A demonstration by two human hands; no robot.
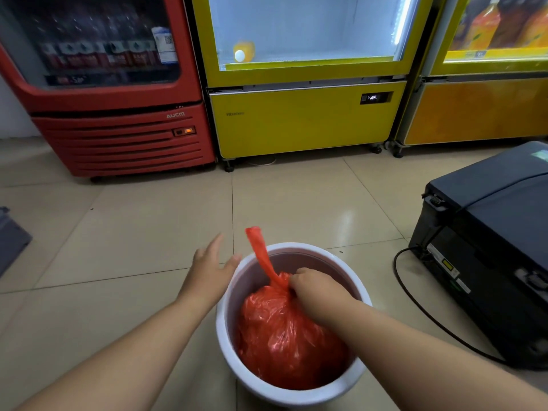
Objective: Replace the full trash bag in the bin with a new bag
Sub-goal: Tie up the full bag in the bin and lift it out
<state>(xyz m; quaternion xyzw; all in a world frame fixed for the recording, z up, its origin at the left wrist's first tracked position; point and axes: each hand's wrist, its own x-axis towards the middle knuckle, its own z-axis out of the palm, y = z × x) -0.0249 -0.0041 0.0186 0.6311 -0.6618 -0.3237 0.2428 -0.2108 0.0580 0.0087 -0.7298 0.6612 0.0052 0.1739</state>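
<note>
The right hand (314, 292) is gripping the twisted neck of the red trash bag (284, 342), its fingers curling round the plastic down inside the white bin (296, 396). The bag is sitting in the bin, bulging below and nearer than that hand and leaving only a thin gap to the wall. A loose red tail (258, 250) is sticking up from the grip past the far rim. The left hand (207, 271) is hovering wide with its fingers straight, holding nothing. Its thumb is just beside the rim, and whether it is touching is unclear.

Left of and beyond that hand, the tiled floor (133, 232) is lying open as far as the red cooler (118, 137) and the yellow cooler (296, 120). Right of the right hand, a black machine (489, 247) and its cable (415, 307) are crowding that side.

The right fingertips are hiding in the plastic, and a grey object (12, 238) far left is being cut off by the frame.
</note>
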